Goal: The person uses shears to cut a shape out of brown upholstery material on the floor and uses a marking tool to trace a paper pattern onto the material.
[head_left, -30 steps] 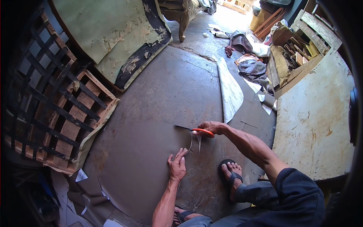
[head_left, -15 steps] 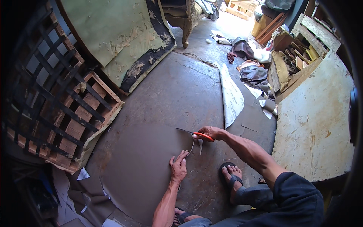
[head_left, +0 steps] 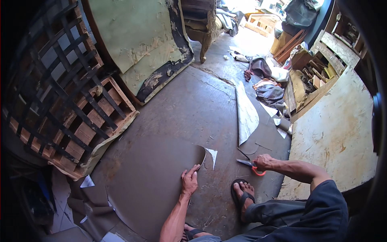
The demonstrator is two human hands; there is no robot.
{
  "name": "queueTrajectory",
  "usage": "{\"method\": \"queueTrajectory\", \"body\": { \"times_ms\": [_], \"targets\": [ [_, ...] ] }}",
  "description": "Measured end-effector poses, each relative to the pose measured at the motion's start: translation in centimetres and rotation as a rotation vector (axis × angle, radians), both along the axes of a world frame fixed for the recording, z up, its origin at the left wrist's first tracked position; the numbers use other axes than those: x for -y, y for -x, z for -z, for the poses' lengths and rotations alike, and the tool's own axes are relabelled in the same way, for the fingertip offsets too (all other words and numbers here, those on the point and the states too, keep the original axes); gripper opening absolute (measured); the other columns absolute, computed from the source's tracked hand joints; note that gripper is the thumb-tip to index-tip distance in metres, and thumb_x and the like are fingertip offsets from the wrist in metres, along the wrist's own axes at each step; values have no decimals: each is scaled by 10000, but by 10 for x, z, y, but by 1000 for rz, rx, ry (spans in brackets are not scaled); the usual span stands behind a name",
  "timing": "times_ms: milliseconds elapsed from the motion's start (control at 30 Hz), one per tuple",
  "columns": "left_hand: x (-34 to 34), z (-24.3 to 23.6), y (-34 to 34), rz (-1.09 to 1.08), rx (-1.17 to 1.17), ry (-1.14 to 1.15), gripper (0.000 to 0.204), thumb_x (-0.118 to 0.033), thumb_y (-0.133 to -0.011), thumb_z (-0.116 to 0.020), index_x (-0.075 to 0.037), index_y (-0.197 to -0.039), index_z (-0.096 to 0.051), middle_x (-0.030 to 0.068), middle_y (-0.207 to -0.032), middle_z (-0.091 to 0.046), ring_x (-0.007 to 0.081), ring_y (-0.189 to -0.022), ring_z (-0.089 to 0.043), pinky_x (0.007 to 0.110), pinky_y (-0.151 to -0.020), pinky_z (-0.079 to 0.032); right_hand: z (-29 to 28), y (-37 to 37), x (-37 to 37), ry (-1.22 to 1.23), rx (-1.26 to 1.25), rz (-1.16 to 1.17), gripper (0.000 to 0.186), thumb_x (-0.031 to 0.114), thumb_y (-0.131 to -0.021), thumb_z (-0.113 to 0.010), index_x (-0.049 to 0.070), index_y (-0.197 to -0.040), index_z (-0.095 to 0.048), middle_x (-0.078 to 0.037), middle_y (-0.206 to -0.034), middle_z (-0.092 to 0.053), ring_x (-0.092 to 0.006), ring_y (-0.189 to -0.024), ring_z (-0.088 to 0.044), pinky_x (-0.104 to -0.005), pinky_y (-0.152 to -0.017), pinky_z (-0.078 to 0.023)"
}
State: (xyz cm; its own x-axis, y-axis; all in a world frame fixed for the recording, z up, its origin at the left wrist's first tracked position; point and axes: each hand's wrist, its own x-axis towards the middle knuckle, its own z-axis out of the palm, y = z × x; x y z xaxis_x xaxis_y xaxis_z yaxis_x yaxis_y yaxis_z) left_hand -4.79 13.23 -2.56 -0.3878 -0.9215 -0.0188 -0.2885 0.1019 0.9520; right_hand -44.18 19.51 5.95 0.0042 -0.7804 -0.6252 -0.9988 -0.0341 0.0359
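A large brown sheet (head_left: 145,181) of leather-like material lies on the floor in front of me, its right edge curling up. My left hand (head_left: 189,182) rests on that edge, fingers stretched out over the sheet. A small pointed offcut with a white underside (head_left: 212,156) is at the curled corner; whether it is still joined cannot be seen. Off to the right, my right hand (head_left: 264,162) is closed round the orange handles of a pair of scissors (head_left: 258,171). The blades point left, away from the sheet, above the floor near my sandalled foot (head_left: 244,194).
A wooden frame with black webbing (head_left: 76,109) stands at left, beside a worn padded panel (head_left: 141,44). Brown scraps (head_left: 94,205) lie lower left. A white-backed piece (head_left: 246,115) and dark cloths (head_left: 269,90) lie farther right, near a pale board (head_left: 334,133).
My right hand has moved right and toward me with the scissors, away from the sheet's edge. The white-sided offcut has come into clearer view. My left hand stays on the edge.
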Motion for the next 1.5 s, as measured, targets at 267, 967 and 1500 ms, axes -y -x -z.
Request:
{"method": "queueTrajectory", "body": {
  "times_ms": [267,967,1500],
  "targets": [
    [-8,-9,7,-66,67,81,358,-142,-1001,-460,-139,-1321,-623,96,-1277,-672,258,-1254,-585,474,-1134,-306,-31,-168,115,502,399,-731,385,164,-844,-645,196,-1228,-642,-92,-1315,-588,-285,-1346,-467,-544,-1172,-284],
    [-183,-150,-159,-933,700,400,366,59,-761,-590,-73,-1071,-734,196,-879,-689,390,-865,-617,478,-806,-472,-288,-187,115,531,633,-1025,149,222,-931,-617,108,-843,-659,-57,-752,-672,-242,-803,-701,-466,-1011,-495],
    [46,-243,-281,-116,626,-204,249,-176,-819,-737,12,-982,-731,87,-785,-720,117,-734,-632,300,-696,-498,-150,-122,240,-148,651,-196,398,367,-845,-749,80,-1120,-747,-99,-985,-755,-201,-899,-712,-340,-827,-552]
  ]
}}
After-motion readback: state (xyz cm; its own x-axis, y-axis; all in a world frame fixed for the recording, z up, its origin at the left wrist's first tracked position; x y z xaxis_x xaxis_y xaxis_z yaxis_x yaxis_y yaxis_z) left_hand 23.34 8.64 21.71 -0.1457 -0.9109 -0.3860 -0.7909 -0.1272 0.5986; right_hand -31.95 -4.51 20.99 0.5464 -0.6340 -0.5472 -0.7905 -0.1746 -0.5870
